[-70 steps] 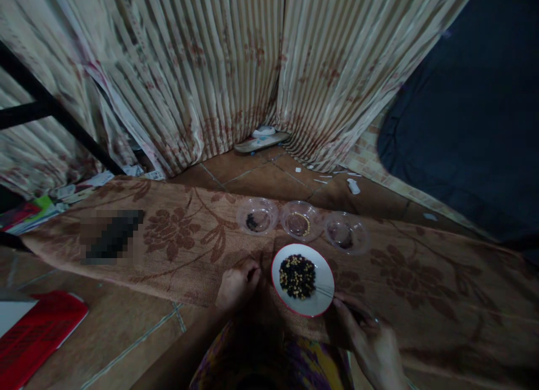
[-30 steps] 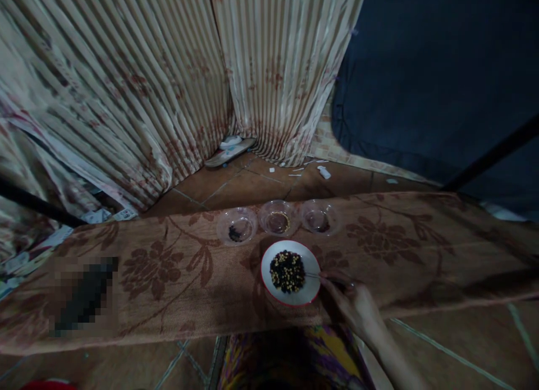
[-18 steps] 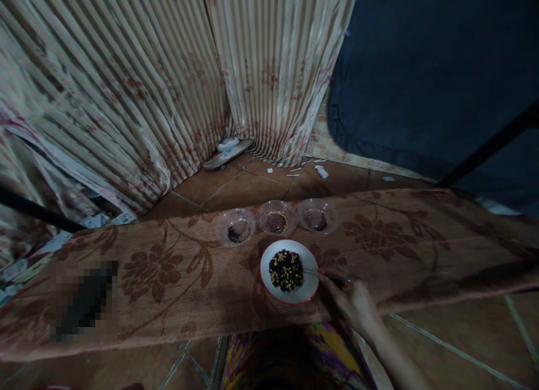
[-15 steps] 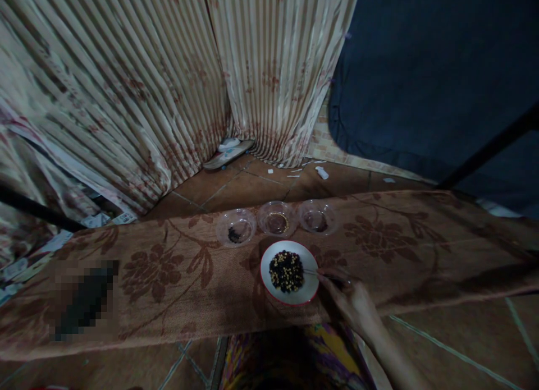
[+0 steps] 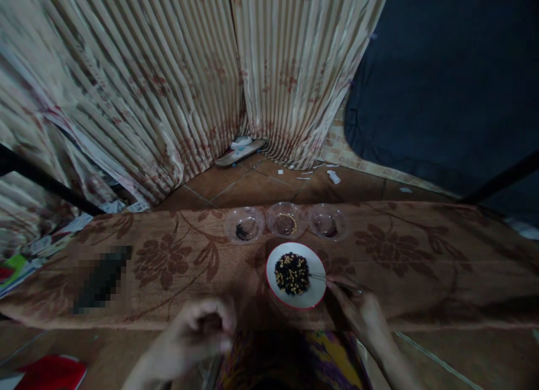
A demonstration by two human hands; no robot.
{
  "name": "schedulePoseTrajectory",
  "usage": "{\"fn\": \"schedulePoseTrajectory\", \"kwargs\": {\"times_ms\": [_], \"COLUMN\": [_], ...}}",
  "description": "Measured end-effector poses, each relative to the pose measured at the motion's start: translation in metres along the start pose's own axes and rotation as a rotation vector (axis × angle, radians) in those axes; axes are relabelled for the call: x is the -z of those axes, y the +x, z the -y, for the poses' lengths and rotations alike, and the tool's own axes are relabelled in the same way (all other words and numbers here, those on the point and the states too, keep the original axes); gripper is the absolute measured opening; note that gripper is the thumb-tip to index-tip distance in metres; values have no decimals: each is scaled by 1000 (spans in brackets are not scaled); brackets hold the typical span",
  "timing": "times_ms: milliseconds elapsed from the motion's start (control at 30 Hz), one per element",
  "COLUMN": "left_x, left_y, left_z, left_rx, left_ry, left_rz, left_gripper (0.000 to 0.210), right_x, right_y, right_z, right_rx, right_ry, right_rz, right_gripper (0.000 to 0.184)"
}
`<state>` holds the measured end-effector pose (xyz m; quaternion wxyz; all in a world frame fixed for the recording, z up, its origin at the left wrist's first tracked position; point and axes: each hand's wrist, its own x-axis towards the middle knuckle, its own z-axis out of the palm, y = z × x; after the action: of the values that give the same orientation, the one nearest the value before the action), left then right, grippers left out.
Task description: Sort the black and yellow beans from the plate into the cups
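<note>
A white bowl with a red rim (image 5: 316, 296) sits on the cloth in front of me, with black and yellow beans (image 5: 291, 273) mixed in it. My right hand (image 5: 357, 307) grips thin metal tweezers (image 5: 318, 276), whose tips reach the beans' right edge. My left hand (image 5: 197, 328) hovers left of the bowl, fingers curled and thumb apart, slightly blurred; nothing shows in it. Behind the bowl stand three clear plastic bowls in a row: the left one (image 5: 231, 227) with black beans, the middle one (image 5: 272, 221) with yellow ones, the right one (image 5: 339, 233) with a few dark ones.
A brown flowered cloth (image 5: 177, 300) covers the long table. A pixelated dark object (image 5: 103, 280) lies at its left. Beyond it are a skateboard (image 5: 240, 153) and scraps on the tiled floor, with striped curtains (image 5: 202, 87) behind. Something red (image 5: 53, 373) lies at lower left.
My left hand has come into view from below, left of the bowl. The view has shifted, so the scene sits farther right. My right hand stays at the bowl with the tweezers.
</note>
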<state>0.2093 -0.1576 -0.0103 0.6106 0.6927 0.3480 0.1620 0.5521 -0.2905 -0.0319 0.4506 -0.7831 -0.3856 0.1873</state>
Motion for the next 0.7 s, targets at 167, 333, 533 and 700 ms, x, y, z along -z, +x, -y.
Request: {"fn": "schedulePoseTrajectory", "kwargs": {"times_ms": [167,333,533,700], "left_x": [-11,-17,-23,-30], "left_y": [65,76,94,95], "left_z": [-3,19,37,38], "left_rx": [128,90,15,-38], "left_ry": [-91,119,275,410], "left_rz": [-22,-214,-401,-457], "left_gripper": [38,44,41,38], "right_x": [4,3,7,26], "right_y": [2,4,16,57], "right_z": [0,-13,-11,4], "right_rx": [-34,-76,-83,66], "right_ry": [28,72,160,158], "right_rz": [-11,-66,-186,-406], "right_gripper": [33,33,31,29]}}
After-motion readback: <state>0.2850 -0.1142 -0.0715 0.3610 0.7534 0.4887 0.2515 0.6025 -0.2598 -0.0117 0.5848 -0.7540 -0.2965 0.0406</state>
